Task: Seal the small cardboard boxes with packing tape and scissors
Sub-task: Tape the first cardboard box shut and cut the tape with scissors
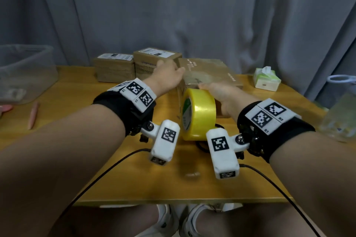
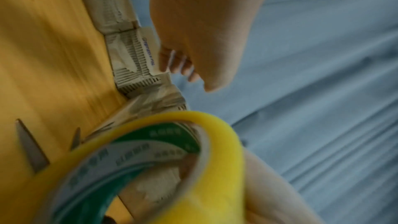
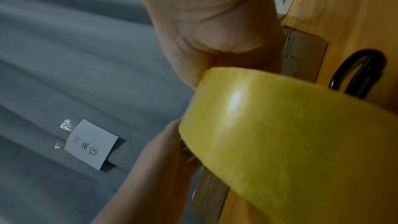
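My right hand [image 1: 218, 92] grips a yellow roll of packing tape [image 1: 198, 115] standing on edge, thumb on its top. The roll is against the near side of a brown cardboard box [image 1: 209, 72] at mid-table. My left hand [image 1: 171, 74] reaches forward, its fingers [image 2: 178, 65] fairly straight at the top edge where this box meets a small labelled box [image 1: 156, 63]. Another small box [image 1: 115, 68] stands to the left. Scissors lie on the table under the roll: black handles [image 1: 202, 145] [image 3: 361, 72] and blades [image 2: 30, 146] show. The wrist views are blurred.
A clear plastic bin [image 1: 25, 71] stands at the far left, with a pink pen [image 1: 32, 115] on the wooden table [image 1: 77, 102] near it. At the right are a tissue pack [image 1: 266, 79] and a clear plastic container [image 1: 339, 115]. Grey curtains hang behind.
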Available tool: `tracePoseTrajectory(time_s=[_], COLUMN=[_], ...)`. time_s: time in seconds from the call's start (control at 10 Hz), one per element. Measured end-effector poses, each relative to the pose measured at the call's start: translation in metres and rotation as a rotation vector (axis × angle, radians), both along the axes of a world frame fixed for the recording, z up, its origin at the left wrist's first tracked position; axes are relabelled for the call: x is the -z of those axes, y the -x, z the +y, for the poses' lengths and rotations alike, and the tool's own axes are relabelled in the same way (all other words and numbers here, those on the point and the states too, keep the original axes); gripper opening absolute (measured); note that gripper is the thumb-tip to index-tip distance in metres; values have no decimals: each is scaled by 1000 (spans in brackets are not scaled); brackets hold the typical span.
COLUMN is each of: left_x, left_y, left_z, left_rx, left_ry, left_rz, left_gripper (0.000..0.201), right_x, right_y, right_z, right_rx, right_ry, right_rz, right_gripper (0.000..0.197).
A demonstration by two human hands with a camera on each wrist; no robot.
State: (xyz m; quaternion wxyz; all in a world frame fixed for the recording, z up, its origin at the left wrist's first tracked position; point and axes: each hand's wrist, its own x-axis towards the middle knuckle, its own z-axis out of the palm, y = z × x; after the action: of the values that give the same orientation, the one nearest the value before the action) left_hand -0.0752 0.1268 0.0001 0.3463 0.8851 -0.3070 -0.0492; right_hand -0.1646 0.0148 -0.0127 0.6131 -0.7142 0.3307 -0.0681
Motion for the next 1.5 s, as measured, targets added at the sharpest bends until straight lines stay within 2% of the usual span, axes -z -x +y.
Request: tracePoseTrajectory(time_s=[0.1,0.2,0.3,0.4,0.5,0.6,0.7,0.8,0.9,1.0,1.1,1.2,1.3,1.4,1.5], left_x=[-3,-1,2,3,-3,-9,-12,-3,-2,-3,-1,-2,2,4,5], left_y=[23,36,26,7,-8,-17,-28,-48,-52,-55,-57,-57,-61,-61,-64], left_z=[8,11,13,21,27,29,28,26,27,32,37,41,45,45,43], left_rx=[-1,18,-83,-81,-47,26,-16,-2,-6,17,45,-1,-58,-113,-112], left_ry=[139,195,265,300,208,75,2,7,78,-80,-326,-364,-315,-214,-123], left_rz=[486,649,482,418,299,219,223,250,293,196,121,61,48,39,18], left_gripper=[41,31,21,21,19,28,20,18,24,28,41,49,42,29,25], right_x=[2,2,-11,-27,-32,-27,-18,-11,-8,-7,-7,-8,-8,-7,-6], right_y=[-4,-5,-3,-7,-20,-43,-64,-79,-86,-91,-91,-89,-89,-96,-108], right_z=[7,14,11,-6,-19,-22,-23,-26,-23,-23,-19,-15,-11,-7,-5], right_rx=[-2,-22,-87,-79,-210,-492,-657,-647,-588,-549,-528,-490,-457,-396,-306], right_ry=[-56,-79,55,592,1092,1208,1203,1169,1180,1200,1202,1196,1200,1195,1199], right_rz=[-22,-37,-25,-38,-161,-96,134,271,319,355,393,417,416,436,472], right_gripper=[32,26,31,35,30,40,49,54,54,53,53,55,65,67,64])
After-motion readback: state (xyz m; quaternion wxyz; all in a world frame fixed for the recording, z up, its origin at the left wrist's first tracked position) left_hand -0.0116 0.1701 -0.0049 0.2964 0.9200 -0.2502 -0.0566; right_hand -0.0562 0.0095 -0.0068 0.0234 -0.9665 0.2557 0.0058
